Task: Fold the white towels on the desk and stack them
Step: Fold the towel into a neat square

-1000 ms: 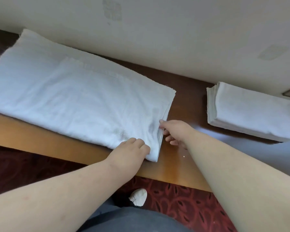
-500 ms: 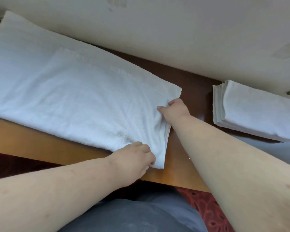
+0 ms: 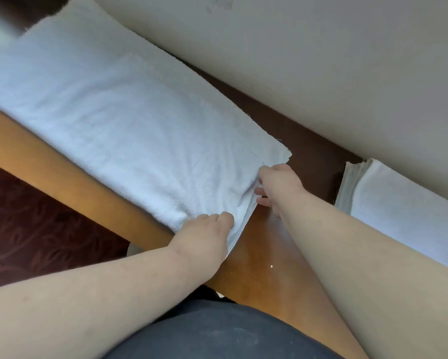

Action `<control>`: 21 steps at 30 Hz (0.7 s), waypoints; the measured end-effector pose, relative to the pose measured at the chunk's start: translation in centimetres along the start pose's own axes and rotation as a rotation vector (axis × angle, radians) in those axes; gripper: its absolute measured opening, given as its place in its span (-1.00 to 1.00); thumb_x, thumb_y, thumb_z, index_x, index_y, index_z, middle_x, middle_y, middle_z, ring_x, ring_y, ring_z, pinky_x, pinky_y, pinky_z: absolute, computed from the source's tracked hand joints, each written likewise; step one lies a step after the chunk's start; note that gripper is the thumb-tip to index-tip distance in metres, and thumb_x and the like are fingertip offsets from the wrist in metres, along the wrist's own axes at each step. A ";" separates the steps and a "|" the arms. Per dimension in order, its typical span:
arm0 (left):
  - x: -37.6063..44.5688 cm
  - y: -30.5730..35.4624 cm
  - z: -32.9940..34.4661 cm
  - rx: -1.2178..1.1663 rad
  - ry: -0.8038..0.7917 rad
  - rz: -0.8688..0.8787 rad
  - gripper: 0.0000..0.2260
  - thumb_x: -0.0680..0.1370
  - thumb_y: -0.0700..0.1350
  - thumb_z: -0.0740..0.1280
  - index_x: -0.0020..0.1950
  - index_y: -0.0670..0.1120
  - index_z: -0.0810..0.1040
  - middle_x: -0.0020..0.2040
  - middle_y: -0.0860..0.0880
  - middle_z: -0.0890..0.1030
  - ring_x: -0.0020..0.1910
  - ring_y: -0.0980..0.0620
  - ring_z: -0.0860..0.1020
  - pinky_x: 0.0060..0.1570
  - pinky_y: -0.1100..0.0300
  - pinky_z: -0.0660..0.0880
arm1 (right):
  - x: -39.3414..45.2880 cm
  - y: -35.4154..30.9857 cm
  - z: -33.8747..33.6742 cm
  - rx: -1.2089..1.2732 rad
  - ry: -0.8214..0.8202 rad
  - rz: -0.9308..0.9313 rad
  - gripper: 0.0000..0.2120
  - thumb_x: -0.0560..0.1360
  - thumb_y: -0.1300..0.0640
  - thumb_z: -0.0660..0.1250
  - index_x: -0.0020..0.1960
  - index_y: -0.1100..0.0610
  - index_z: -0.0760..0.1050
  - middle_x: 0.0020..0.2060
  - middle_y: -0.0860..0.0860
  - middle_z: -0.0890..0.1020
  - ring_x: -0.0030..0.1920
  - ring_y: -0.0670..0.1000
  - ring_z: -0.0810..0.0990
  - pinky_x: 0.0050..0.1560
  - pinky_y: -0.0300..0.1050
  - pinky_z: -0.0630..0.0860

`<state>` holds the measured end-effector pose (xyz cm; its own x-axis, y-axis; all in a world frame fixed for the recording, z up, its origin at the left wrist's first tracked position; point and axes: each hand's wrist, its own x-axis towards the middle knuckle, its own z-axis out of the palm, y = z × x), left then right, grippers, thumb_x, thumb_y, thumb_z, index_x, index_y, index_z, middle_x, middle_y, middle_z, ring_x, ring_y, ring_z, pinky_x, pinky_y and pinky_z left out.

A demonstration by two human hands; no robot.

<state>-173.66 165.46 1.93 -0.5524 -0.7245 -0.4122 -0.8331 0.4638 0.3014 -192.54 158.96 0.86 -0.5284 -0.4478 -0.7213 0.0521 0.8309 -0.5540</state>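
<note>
A large white towel [image 3: 119, 120] lies folded lengthwise along the wooden desk [image 3: 264, 257], stretching from the far left to the middle. My left hand [image 3: 204, 237] grips its near right corner at the desk's front edge. My right hand [image 3: 279, 185] pinches the towel's right edge close to the far right corner, fingers tucked under the cloth. A stack of folded white towels [image 3: 399, 203] sits on the desk to the right, apart from my right hand.
A pale wall [image 3: 321, 60] runs right behind the desk. Dark red patterned carpet [image 3: 36, 224] lies below the desk's front edge on the left. My dark clothing fills the bottom middle.
My right hand has slid further along the towel's right edge toward the far corner. My left hand has stayed on the near corner. The view has tilted and moved closer.
</note>
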 end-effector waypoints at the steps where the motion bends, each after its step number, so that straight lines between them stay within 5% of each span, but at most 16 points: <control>1: -0.5 -0.1 0.0 -0.039 0.018 -0.006 -0.72 0.59 -0.15 0.22 0.29 0.00 0.31 0.04 0.05 0.51 0.01 -0.01 0.47 0.05 0.07 0.46 | 0.1 -0.1 0.0 0.063 0.000 0.013 -0.71 0.48 0.07 0.33 0.16 0.08 0.37 -0.16 0.07 0.60 -0.23 0.07 0.67 -0.13 0.00 0.71; 4: -1.7 0.0 0.2 -0.050 0.067 0.004 -0.67 0.61 -0.14 0.19 0.36 0.03 0.27 0.09 0.07 0.48 0.05 0.02 0.45 0.09 0.11 0.44 | -0.1 -0.7 1.1 0.214 0.035 0.095 -0.51 0.42 0.07 0.51 0.18 0.11 0.30 -0.21 0.07 0.60 -0.40 0.00 0.63 -0.43 -0.14 0.62; 6: -1.9 -0.1 0.6 -0.038 0.078 0.001 -0.62 0.59 -0.17 0.19 0.39 0.03 0.25 0.12 0.07 0.46 0.07 0.01 0.44 0.10 0.10 0.43 | -0.3 -0.8 2.0 0.120 -0.057 0.108 -0.62 0.42 0.04 0.53 0.10 0.17 0.47 -0.31 0.02 0.61 -0.56 -0.09 0.53 -0.56 -0.27 0.43; 8: -1.8 -0.1 0.7 -0.031 0.078 -0.015 -0.55 0.54 -0.22 0.21 0.39 0.04 0.24 0.12 0.07 0.47 0.03 0.01 0.44 0.05 0.11 0.43 | -0.4 -1.0 2.3 -0.003 -0.129 0.093 -0.74 0.45 0.00 0.50 0.01 0.15 0.58 -0.27 0.01 0.61 -0.52 -0.08 0.51 -0.53 -0.25 0.38; 11: -1.7 0.1 0.8 -0.038 0.080 -0.076 -0.53 0.56 -0.19 0.24 0.40 0.06 0.16 0.08 0.06 0.46 -0.05 0.03 0.41 -0.07 0.15 0.38 | 0.4 -1.0 1.5 -0.013 -0.062 -0.057 -0.78 0.48 0.05 0.39 0.12 0.03 0.56 -0.14 0.01 0.60 -0.24 0.03 0.55 -0.21 -0.07 0.60; 15: -1.4 0.9 0.7 -0.138 0.080 -0.119 -0.44 0.50 -0.25 0.28 0.39 0.07 0.10 -0.04 0.08 0.45 -0.10 0.04 0.43 -0.10 0.14 0.44 | 0.4 -0.2 -0.8 0.060 0.095 -0.400 -0.85 0.39 0.00 0.25 -0.20 -0.24 0.33 -0.29 -0.06 0.50 -0.39 -0.12 0.46 -0.39 -0.19 0.44; 17: -1.4 1.2 0.7 -0.138 0.049 -0.110 -0.42 0.48 -0.28 0.27 0.40 0.06 0.13 -0.02 0.06 0.49 -0.06 0.02 0.46 -0.04 0.10 0.49 | 1.1 0.0 -1.3 0.149 0.032 -0.250 -0.76 0.41 0.08 0.32 -0.05 -0.22 0.36 -0.15 0.06 0.58 -0.27 0.00 0.53 -0.29 -0.09 0.54; 19: -1.4 1.0 0.9 -0.171 0.018 -0.128 -0.46 0.50 -0.25 0.23 0.42 0.04 0.17 0.05 0.03 0.51 0.01 0.00 0.47 0.03 0.09 0.49 | 1.6 -0.3 -1.6 0.238 -0.155 -0.052 -0.73 0.46 0.09 0.42 0.14 0.01 0.50 -0.05 0.09 0.69 -0.22 0.03 0.64 -0.25 -0.06 0.64; 21: -1.4 0.8 1.1 -0.231 0.004 -0.134 -0.50 0.51 -0.23 0.22 0.42 0.04 0.21 0.08 0.04 0.50 0.04 0.00 0.45 0.03 0.12 0.46 | 1.8 -0.9 -1.8 0.118 -0.219 -0.055 -0.74 0.47 -0.05 0.45 0.05 0.10 0.57 -0.10 0.02 0.73 -0.26 0.00 0.69 -0.31 -0.12 0.62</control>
<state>-173.56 167.38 1.83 -0.4369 -0.7737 -0.4588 -0.8704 0.2348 0.4328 -195.04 158.01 0.77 -0.3374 -0.5626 -0.7547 0.1339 0.7649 -0.6301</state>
